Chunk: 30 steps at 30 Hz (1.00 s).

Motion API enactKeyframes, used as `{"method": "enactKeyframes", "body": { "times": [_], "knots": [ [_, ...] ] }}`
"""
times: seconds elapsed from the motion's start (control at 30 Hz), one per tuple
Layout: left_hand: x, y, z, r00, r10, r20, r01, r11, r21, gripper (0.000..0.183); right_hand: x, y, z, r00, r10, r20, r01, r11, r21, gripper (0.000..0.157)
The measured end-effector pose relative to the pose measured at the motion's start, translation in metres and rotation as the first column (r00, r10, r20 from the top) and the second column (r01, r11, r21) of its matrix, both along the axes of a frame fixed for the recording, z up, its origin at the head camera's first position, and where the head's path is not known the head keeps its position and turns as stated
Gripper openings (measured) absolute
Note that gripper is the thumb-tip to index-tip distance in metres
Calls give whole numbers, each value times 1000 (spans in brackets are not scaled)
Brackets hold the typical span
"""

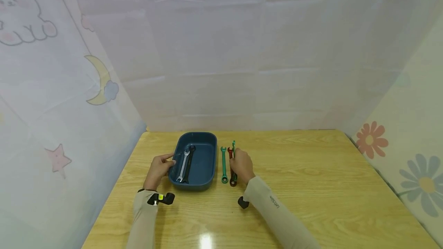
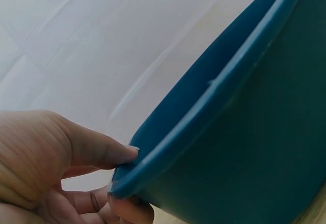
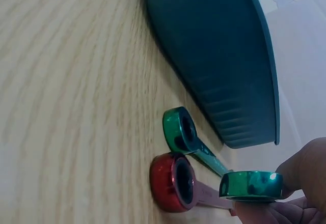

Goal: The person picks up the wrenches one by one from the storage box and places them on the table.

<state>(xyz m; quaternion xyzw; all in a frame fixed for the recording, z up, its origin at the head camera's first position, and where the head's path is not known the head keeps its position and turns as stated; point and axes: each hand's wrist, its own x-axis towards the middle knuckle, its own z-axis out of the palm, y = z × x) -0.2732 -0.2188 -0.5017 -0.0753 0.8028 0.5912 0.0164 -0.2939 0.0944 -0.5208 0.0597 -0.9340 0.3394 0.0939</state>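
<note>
With thumb and fingers, my left hand (image 1: 159, 171) pinches the left rim of a blue plastic basin (image 1: 204, 164); the left wrist view shows the thumb inside the rim (image 2: 219, 89). A silver wrench (image 1: 183, 165) and a black wrench (image 1: 188, 164) lie inside it, side by side. My right hand (image 1: 242, 165) grips a green wrench (image 3: 250, 185), its ring end toward the wrist camera. Beneath and beside that hand, a red wrench (image 3: 173, 182) lies on the table. Between the red one and the basin lies another green wrench (image 1: 223, 164).
The wood-grain table (image 1: 311, 176) extends to the right and in front of the hands. A white sheet wall (image 1: 221, 68) stands behind it, with printed side walls at left and right.
</note>
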Motion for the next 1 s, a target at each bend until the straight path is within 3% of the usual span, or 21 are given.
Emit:
{"method": "enactKeyframes", "body": {
  "times": [0.3, 0.57, 1.0],
  "knots": [
    [0, 1, 1, 1000, 9, 3, -9, 1000, -15, 43, 1, 3, -5, 996, -13, 86, 15, 1000, -24, 8],
    [0, 2, 3, 1000, 0, -2, 0, 1000, -13, 43, 0, 6, -7, 993, -43, 108, 45, 999, -20, 9],
    [0, 0, -2, 1000, -2, 2, 2, 1000, 19, 44, 2, 11, -13, 993, -29, 118, 34, 999, -37, 20]
  ]
}}
